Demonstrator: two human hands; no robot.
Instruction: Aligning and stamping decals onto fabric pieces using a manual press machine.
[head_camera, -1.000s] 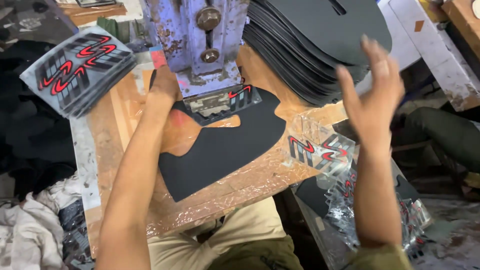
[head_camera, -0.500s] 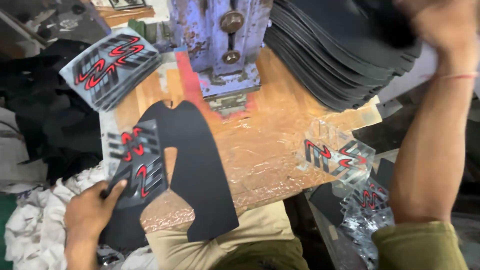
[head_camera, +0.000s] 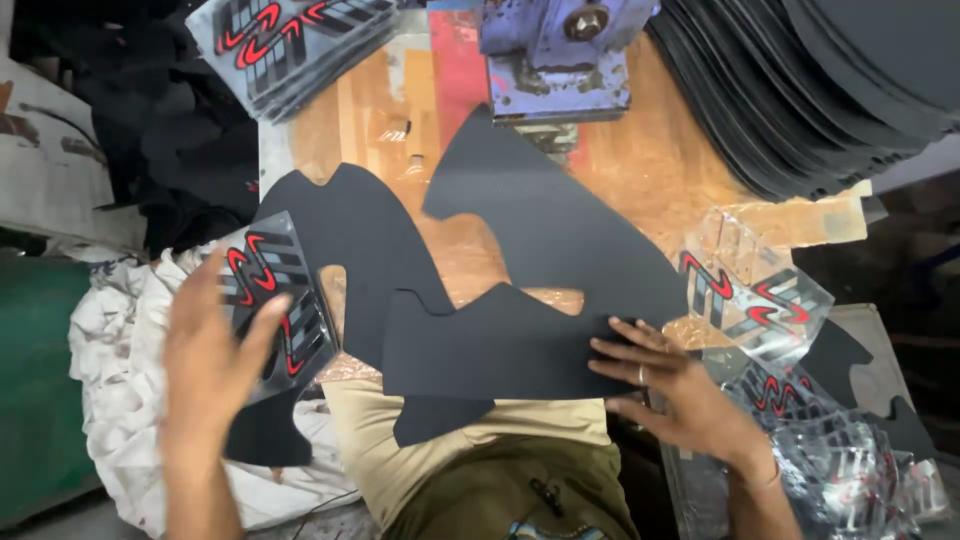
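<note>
Left hand (head_camera: 215, 365), fingers spread, flat on printed black piece (head_camera: 278, 300). Right hand (head_camera: 680, 385), fingers spread, presses blank black cutout (head_camera: 540, 260) at 5 o'clock.

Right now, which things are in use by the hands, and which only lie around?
In use:
- left hand on the printed black panel
- right hand on the plain black sheet

Lying about:
- stack of black sheets
- clear printed films
- white cloth
</note>
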